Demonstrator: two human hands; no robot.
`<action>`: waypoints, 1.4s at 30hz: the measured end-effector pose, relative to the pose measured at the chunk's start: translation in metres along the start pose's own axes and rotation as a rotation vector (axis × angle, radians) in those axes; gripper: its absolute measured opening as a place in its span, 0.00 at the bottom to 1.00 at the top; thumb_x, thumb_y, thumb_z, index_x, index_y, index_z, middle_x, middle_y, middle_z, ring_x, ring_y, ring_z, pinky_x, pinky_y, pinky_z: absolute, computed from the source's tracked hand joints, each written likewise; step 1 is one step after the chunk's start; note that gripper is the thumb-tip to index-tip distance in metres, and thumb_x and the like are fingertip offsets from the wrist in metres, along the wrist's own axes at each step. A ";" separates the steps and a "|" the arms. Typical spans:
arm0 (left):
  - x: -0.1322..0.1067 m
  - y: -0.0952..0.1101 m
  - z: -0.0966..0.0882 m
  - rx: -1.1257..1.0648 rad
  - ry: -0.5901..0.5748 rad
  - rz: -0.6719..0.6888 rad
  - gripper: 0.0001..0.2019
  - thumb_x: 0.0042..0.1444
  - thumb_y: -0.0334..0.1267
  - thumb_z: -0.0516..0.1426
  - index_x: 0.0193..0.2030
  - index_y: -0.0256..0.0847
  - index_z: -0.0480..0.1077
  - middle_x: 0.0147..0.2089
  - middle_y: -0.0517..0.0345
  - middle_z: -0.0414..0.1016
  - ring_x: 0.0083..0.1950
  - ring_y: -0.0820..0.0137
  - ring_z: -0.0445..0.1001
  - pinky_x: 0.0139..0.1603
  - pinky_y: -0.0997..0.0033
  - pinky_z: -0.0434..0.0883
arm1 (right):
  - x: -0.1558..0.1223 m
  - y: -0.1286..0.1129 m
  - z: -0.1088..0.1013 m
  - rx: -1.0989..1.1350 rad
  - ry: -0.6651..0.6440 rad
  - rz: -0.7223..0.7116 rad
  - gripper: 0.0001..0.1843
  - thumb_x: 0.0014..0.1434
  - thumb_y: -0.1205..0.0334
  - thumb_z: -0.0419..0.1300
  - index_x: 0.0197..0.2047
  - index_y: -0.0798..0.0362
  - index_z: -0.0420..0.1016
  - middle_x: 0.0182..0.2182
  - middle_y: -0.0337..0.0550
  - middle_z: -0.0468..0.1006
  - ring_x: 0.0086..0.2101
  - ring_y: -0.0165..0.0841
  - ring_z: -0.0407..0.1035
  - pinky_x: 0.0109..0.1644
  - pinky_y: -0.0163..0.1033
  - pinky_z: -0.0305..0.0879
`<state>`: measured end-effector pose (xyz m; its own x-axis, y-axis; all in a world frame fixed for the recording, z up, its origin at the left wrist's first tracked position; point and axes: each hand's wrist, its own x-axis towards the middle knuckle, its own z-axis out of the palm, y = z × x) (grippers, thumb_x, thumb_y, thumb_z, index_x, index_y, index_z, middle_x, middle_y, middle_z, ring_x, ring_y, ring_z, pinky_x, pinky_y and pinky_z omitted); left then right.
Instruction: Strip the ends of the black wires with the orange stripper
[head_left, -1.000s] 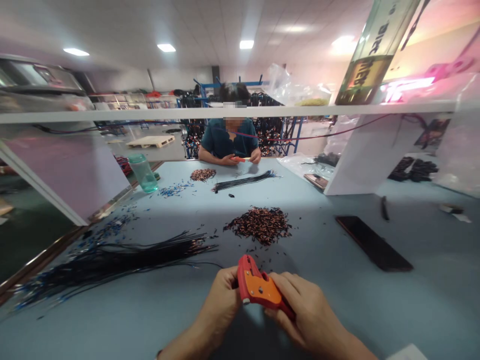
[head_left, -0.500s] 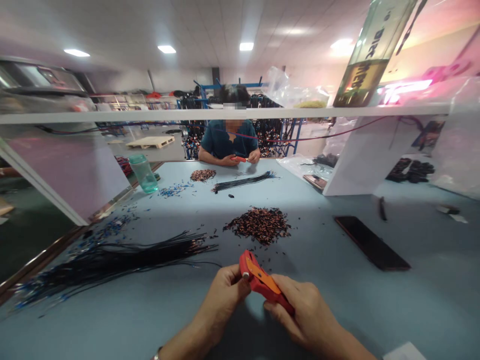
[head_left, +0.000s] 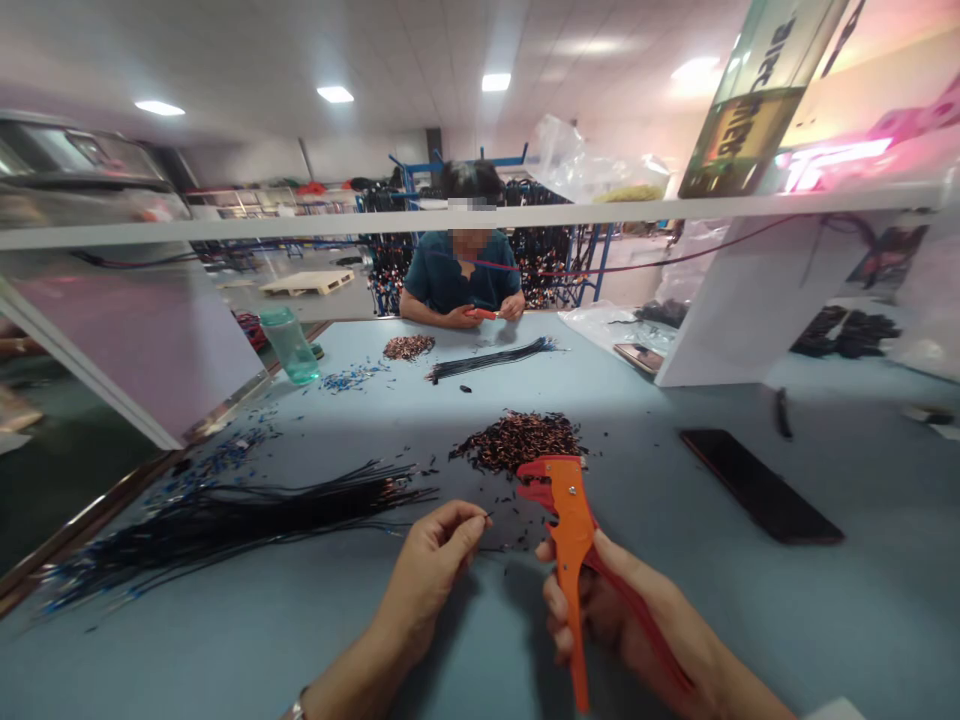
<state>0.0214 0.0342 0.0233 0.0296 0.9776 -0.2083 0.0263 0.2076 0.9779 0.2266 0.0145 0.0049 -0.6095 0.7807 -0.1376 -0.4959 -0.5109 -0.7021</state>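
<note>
In my right hand (head_left: 622,600) is a wire stripper (head_left: 571,520) with orange and red handles, its red jaws spread apart and pointing left. My left hand (head_left: 442,550) pinches a thin black wire (head_left: 489,517) between thumb and forefinger, with a short end showing beyond the fingertips. A gap separates the wire from the stripper's jaws. Beyond the jaws lies a pile of black and copper-coloured offcuts (head_left: 510,438). Left of my left hand a large bundle of black wires (head_left: 277,520) rests on the table, blue tips at its far-left end.
A phone (head_left: 757,485) lies at the right. Blue bits (head_left: 240,450) are scattered at the left by a green cup (head_left: 291,350). Across the table (head_left: 360,630) a co-worker (head_left: 461,275) holds a red tool. A shelf (head_left: 585,213) with a bottle (head_left: 742,130) spans above.
The stripper has come away from my left hand, moving right and turning upright, and its jaws now stand apart. My left hand has shifted slightly left and still pinches the wire.
</note>
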 end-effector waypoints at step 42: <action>-0.009 0.011 0.001 0.116 -0.002 0.113 0.12 0.51 0.46 0.57 0.27 0.38 0.69 0.22 0.65 0.58 0.26 0.73 0.55 0.29 0.74 0.55 | -0.004 0.008 0.000 -0.173 0.010 0.125 0.26 0.58 0.40 0.58 0.45 0.56 0.72 0.29 0.45 0.79 0.27 0.34 0.76 0.31 0.37 0.65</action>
<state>0.0228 0.0281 0.0359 0.0404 0.9944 -0.0977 0.1378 0.0913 0.9862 0.2250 0.0077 -0.0007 -0.6525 0.7196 -0.2375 -0.3033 -0.5352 -0.7884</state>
